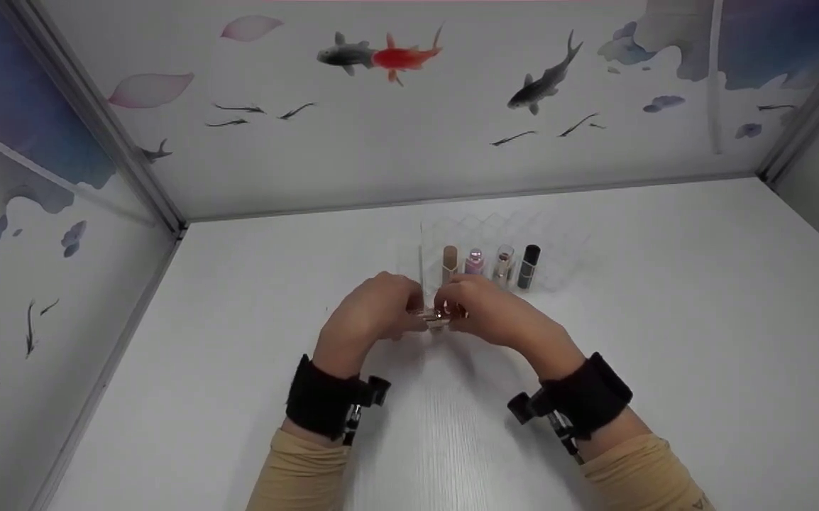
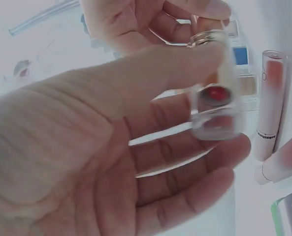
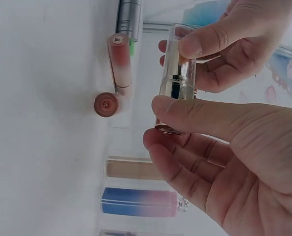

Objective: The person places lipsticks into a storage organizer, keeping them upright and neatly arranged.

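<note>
Between both hands is a lipstick [image 3: 175, 86] with a clear cap and a shiny gold base, near the front of a clear organizer [image 1: 558, 248]. My left hand [image 1: 374, 309] pinches the clear cap end between thumb and fingers. My right hand [image 1: 495, 311] grips the gold base, with its thumb across it in the right wrist view. A red tip [image 2: 216, 93] shows through the clear part in the left wrist view. The cap is on or touching the base; I cannot tell whether it is seated.
In the organizer stand a brown tube [image 1: 450, 259], a pink-and-blue tube [image 1: 475, 261], a clear-capped tube [image 1: 503, 264] and a black-capped tube [image 1: 530, 264]. A red-and-pink lip gloss tube [image 2: 271, 103] and a silver tube [image 3: 129, 19] appear beside the hands in the wrist views.
</note>
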Available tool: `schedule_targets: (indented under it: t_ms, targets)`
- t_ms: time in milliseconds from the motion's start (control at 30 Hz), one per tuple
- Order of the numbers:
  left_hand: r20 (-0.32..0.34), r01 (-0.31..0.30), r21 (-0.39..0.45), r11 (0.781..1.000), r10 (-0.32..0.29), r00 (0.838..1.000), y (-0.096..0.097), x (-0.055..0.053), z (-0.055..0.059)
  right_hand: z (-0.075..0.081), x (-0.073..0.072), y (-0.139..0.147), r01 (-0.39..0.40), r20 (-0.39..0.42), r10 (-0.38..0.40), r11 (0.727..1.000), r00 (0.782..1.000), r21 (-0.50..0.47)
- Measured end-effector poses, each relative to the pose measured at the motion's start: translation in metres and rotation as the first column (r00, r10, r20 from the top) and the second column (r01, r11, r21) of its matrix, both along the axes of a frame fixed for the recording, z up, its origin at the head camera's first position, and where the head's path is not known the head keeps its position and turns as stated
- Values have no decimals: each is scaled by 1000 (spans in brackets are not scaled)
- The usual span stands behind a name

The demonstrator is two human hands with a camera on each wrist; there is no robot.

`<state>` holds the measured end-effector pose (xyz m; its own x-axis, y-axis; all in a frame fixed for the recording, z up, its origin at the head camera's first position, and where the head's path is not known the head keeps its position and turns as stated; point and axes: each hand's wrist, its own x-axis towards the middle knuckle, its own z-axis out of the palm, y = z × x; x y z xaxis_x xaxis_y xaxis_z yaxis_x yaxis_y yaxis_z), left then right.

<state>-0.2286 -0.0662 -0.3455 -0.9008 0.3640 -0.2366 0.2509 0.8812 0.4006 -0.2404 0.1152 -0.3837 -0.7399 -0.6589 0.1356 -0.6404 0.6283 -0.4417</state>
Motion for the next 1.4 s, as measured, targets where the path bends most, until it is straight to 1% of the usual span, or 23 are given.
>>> schedule_targets:
  t_ms: [100, 200, 267, 333, 433, 500, 567, 633, 733, 833, 900, 967, 1033, 1067, 1167, 1233, 1267, 1300, 1400]
  targets:
    - [-57, 0, 85, 996, 5, 998, 2, -1, 2, 5, -2, 6, 26, 19, -25, 1000, 1000, -16]
    - [-136, 20, 173, 985, 4, 991, 5, -3, 4, 10, -4, 11, 41, 34, -40, 999, 999, -27]
    - [-202, 44, 232, 972, 4, 979, 8, -5, 4, 13, -4, 14, 58, 38, -57, 998, 998, -32]
    - [-261, 74, 297, 952, 7, 965, 11, -6, 4, 16, -5, 18, 81, 37, -79, 996, 996, -48]
    - [-359, 121, 357, 926, 16, 933, 17, -6, 4, 22, -5, 24, 119, 36, -117, 989, 993, -90]
    - [-417, 147, 378, 914, 26, 908, 21, -6, 3, 26, -4, 28, 139, 33, -135, 981, 990, -133]
    - [-469, 162, 389, 907, 43, 882, 26, -5, 2, 30, -3, 31, 151, 21, -150, 972, 988, -181]
    - [-510, 174, 407, 897, 65, 858, 30, -4, 1, 34, -1, 35, 152, -5, -157, 962, 988, -228]
    - [-562, 191, 434, 880, 98, 821, 37, -3, -1, 39, 0, 39, 151, -64, -176, 947, 982, -284]
    - [-609, 203, 436, 876, 122, 783, 46, 0, -4, 42, 1, 45, 155, -110, -200, 933, 974, -325]
    - [-632, 220, 432, 875, 120, 765, 52, 2, -7, 44, 2, 49, 167, -128, -223, 923, 966, -346]
    - [-645, 234, 426, 874, 112, 756, 59, 5, -9, 46, 3, 54, 179, -141, -243, 916, 960, -359]
    - [-648, 241, 416, 877, 99, 755, 65, 7, -11, 47, 3, 59, 188, -142, -254, 912, 957, -364]
    - [-649, 238, 403, 884, 93, 755, 68, 8, -11, 47, 3, 61, 187, -145, -254, 913, 956, -363]
    - [-657, 214, 345, 914, 72, 750, 75, 11, -12, 46, 3, 68, 172, -148, -239, 915, 960, -364]
    - [-659, 209, 315, 926, 55, 750, 78, 11, -13, 47, 3, 73, 168, -145, -233, 917, 961, -361]
    - [-659, 213, 306, 928, 45, 750, 79, 11, -14, 47, 3, 75, 170, -144, -234, 918, 961, -358]
    - [-657, 222, 306, 926, 36, 753, 80, 11, -14, 48, 3, 78, 177, -137, -239, 918, 961, -356]
    - [-645, 252, 323, 912, 17, 764, 84, 10, -14, 51, 3, 85, 205, -123, -258, 920, 958, -334]
